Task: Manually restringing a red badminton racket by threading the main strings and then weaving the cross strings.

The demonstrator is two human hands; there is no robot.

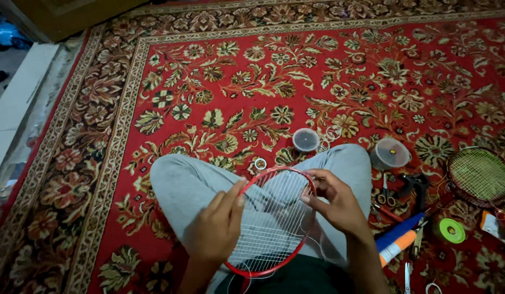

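A red-framed badminton racket head (274,173) with white strings lies across my lap, on grey trousers (179,185). My left hand (217,226) rests on the left side of the string bed, fingers spread against the frame. My right hand (334,201) grips the right edge of the frame, with its fingertips pinching a thin white string (312,239) that loops loosely below the rim.
On the red floral carpet (236,81) sit a small clear lidded tub (306,140), a round container (390,153), scissors (385,191), a black tool (417,185), a blue and orange tube (399,239), a green tape roll (452,230) and a second racket (479,176).
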